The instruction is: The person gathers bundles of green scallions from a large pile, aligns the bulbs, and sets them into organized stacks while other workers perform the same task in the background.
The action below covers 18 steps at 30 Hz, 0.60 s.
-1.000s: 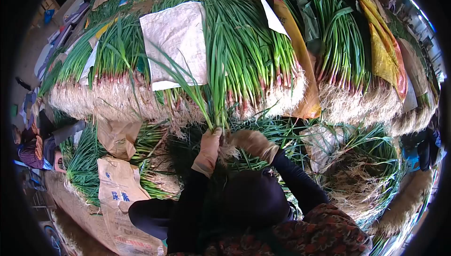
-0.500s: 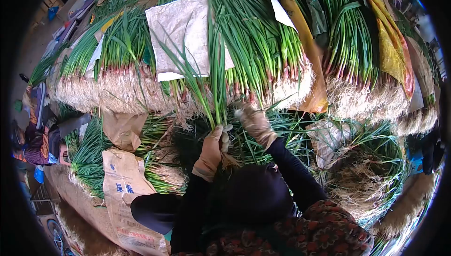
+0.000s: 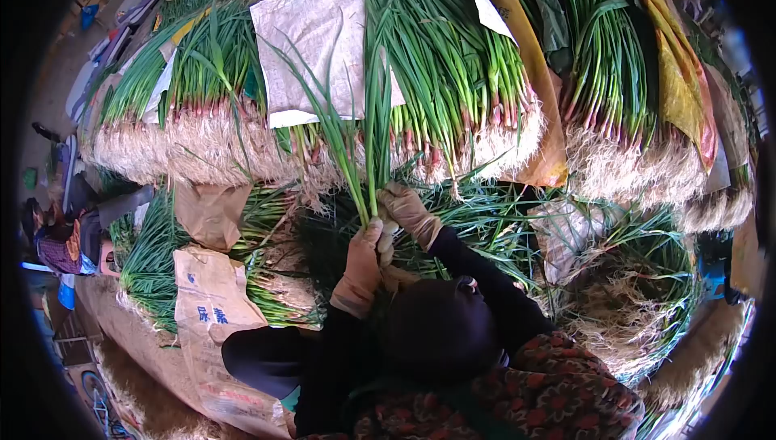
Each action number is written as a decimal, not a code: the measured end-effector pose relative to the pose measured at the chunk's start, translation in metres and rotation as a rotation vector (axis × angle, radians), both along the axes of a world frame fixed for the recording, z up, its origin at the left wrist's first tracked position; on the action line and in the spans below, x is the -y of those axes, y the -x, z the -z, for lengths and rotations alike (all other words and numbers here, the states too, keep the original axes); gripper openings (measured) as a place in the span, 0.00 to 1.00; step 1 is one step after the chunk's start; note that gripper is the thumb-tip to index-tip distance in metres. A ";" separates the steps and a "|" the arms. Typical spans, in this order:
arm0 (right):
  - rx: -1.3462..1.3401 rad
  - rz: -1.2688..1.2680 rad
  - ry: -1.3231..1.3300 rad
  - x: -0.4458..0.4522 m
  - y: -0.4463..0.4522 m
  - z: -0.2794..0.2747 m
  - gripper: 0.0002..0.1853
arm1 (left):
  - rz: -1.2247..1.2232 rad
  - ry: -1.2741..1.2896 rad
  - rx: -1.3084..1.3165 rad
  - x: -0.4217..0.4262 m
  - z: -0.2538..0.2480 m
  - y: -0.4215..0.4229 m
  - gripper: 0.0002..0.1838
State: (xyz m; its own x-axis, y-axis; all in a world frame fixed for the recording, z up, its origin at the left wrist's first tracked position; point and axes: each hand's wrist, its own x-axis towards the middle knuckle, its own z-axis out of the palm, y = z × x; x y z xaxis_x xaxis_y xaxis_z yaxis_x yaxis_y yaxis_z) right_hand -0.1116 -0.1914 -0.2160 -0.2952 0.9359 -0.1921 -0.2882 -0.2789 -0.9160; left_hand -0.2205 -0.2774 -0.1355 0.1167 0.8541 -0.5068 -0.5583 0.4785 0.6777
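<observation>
My left hand (image 3: 360,269), in a pale glove, is closed around the lower stems of a few green garlic stalks (image 3: 371,173). Their long leaves point up and away, and their whitish bases and roots (image 3: 386,248) show just right of the thumb. At the same stalks, slightly higher, my gloved right hand (image 3: 411,214) has its fingers curled against the stems; the fingertips are partly hidden. Beyond both hands lies a wide stack of green garlic (image 3: 453,60), roots facing me, with a whitish sheet (image 3: 311,52) over part of it.
A second root-edged stack (image 3: 602,76) lies at right beside yellow sacking (image 3: 677,92). Loose stalks and roots (image 3: 622,311) pile up at lower right. A printed brown sack (image 3: 212,303) and more bunches (image 3: 153,270) are at left. Another person (image 3: 65,242) sits at far left.
My right hand has moved left and in against the stalks, from a blurred position apart from them. My left hand keeps its hold in nearly the same place.
</observation>
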 end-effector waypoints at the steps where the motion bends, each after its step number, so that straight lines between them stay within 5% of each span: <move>1: 0.045 0.076 0.021 -0.006 -0.007 0.021 0.05 | -0.012 -0.030 -0.035 0.002 -0.005 0.002 0.13; 2: 0.087 0.153 0.050 -0.011 -0.017 0.043 0.05 | -0.023 -0.052 -0.072 0.006 -0.009 0.005 0.12; 4: -0.741 0.161 0.418 -0.029 -0.053 0.080 0.06 | -0.097 -0.014 -0.175 0.003 -0.011 0.015 0.11; 5: -0.279 0.136 0.203 -0.017 -0.059 0.053 0.09 | -0.108 0.015 -0.220 0.000 -0.010 0.020 0.11; 7: 0.135 0.026 0.063 -0.012 -0.051 0.031 0.12 | -0.063 0.060 -0.332 -0.005 0.000 0.023 0.12; 11: 0.429 -0.045 -0.221 -0.027 -0.014 0.054 0.11 | -0.184 -0.118 -0.415 -0.019 0.061 0.019 0.12; 15: 0.706 -0.090 -0.446 -0.005 -0.007 -0.018 0.11 | 0.212 0.001 -0.844 -0.024 0.044 0.016 0.12; 16: 0.709 -0.061 -0.558 0.003 -0.004 -0.012 0.10 | 0.193 0.039 -0.733 -0.023 0.037 0.012 0.11; 18: 0.477 -0.019 -0.315 -0.001 -0.001 0.040 0.08 | 0.162 0.109 -0.512 -0.020 0.023 0.003 0.11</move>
State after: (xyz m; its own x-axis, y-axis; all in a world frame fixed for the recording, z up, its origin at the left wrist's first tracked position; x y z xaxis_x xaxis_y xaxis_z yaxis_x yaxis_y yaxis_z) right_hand -0.1106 -0.1899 -0.2555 -0.2618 0.9649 -0.0211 0.1802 0.0274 -0.9832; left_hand -0.2237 -0.2573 -0.1583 -0.0424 0.7850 -0.6180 -0.0834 0.6136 0.7852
